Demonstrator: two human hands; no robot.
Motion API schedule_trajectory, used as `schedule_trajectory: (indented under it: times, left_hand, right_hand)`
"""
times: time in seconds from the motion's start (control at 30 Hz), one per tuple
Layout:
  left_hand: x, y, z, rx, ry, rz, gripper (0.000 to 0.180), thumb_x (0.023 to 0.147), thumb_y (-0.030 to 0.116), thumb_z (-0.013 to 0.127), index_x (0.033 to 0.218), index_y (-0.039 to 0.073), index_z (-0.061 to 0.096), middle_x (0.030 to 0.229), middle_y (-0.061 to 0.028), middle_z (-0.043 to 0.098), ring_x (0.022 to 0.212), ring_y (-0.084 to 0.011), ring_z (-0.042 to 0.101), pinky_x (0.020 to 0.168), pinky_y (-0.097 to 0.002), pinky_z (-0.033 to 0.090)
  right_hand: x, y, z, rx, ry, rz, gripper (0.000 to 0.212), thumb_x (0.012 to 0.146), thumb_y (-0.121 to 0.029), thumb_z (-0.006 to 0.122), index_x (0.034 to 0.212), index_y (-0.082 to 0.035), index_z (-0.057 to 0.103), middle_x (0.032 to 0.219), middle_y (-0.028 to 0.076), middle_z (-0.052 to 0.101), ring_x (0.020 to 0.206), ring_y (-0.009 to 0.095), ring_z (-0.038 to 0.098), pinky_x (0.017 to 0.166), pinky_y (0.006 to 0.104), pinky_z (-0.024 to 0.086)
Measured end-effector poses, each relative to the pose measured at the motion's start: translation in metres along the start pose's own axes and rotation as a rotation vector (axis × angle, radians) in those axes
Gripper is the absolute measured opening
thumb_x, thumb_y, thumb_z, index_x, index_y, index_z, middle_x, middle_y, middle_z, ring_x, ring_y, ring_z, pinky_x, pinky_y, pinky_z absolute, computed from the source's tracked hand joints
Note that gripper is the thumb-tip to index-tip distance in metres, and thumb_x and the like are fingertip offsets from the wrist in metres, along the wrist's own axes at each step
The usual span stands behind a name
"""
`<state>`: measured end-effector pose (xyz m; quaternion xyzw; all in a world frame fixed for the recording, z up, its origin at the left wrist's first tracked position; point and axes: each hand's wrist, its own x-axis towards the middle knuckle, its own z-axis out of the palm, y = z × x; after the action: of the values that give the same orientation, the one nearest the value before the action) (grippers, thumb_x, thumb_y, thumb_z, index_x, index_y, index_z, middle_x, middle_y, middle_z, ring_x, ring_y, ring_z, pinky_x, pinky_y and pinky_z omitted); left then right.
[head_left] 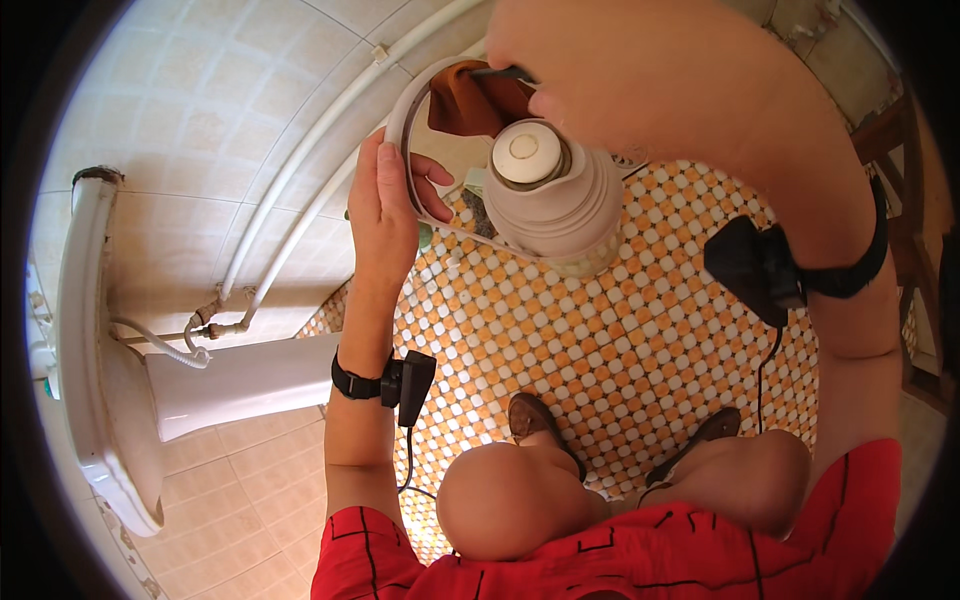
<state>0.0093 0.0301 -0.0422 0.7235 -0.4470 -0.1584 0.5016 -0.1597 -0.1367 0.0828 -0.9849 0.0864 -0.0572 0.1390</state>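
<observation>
A pale pinkish vacuum flask (pixel 555 205) with a round cream lid (pixel 524 152) stands upright on the tiled floor. My left hand (pixel 388 190) is closed around the outer curve of its loop-shaped carrying handle (pixel 407 110), thumb on top and fingers curled inside. A brown cloth (pixel 465 100) hangs in folds within the loop, next to the lid. Above the lid my right hand (pixel 525 45) grips this cloth; most of its fingers are hidden behind the hand itself. Something small and dark shows beside the right fingers, too little of it to name.
On the left a white pedestal sink (pixel 85 330) stands against the tiled wall, and white pipes (pixel 300 160) run beside it. Orange-and-white tiles (pixel 600 350) cover the floor under my feet. A brown wooden frame (pixel 900 240) stands at the right edge.
</observation>
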Motion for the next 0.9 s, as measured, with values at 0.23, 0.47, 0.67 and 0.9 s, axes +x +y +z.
schedule_trajectory:
  times: [0.23, 0.47, 0.67, 0.9]
  left_hand:
    - [-0.002, -0.003, -0.006, 0.033, 0.030, 0.082, 0.044, 0.104, 0.030, 0.024, 0.121, -0.003, 0.048, 0.073, -0.0103, 0.062, 0.047, -0.0109, 0.052, 0.047, -0.0217, 0.045]
    - [0.004, 0.002, 0.007, -0.048, 0.027, 0.046, 0.048, 0.104, 0.033, 0.023, 0.120, -0.002, 0.051, 0.076, -0.0089, 0.064, 0.048, -0.0075, 0.048, 0.046, -0.0191, 0.040]
    - [0.009, 0.001, 0.000, -0.034, -0.011, 0.055, 0.045, 0.104, 0.031, 0.027, 0.124, -0.002, 0.050, 0.075, -0.0106, 0.064, 0.049, -0.0092, 0.052, 0.048, -0.0217, 0.045]
    - [0.014, 0.002, -0.001, 0.016, -0.041, 0.107, 0.044, 0.104, 0.030, 0.028, 0.123, -0.002, 0.052, 0.075, -0.0096, 0.064, 0.049, -0.0093, 0.053, 0.050, -0.0223, 0.046]
  right_hand:
    - [0.018, 0.004, -0.003, -0.177, 0.011, -0.035, 0.024, 0.080, -0.009, 0.063, 0.103, -0.006, 0.068, 0.088, 0.016, 0.068, 0.075, 0.028, 0.064, 0.068, 0.0365, 0.050]
    - [0.045, 0.032, -0.017, -0.024, -0.219, -0.087, 0.033, 0.079, -0.012, 0.068, 0.112, -0.012, 0.069, 0.090, 0.011, 0.071, 0.076, 0.022, 0.063, 0.069, 0.0335, 0.049]
    - [0.068, 0.068, -0.012, 0.166, -0.344, -0.163, 0.038, 0.079, -0.012, 0.072, 0.117, -0.014, 0.068, 0.082, 0.000, 0.067, 0.066, 0.010, 0.052, 0.057, 0.0255, 0.046]
    - [0.076, 0.114, 0.007, 0.390, -0.333, -0.172, 0.037, 0.081, -0.009, 0.071, 0.117, -0.011, 0.067, 0.081, 0.000, 0.067, 0.064, 0.008, 0.052, 0.056, 0.0230, 0.045]
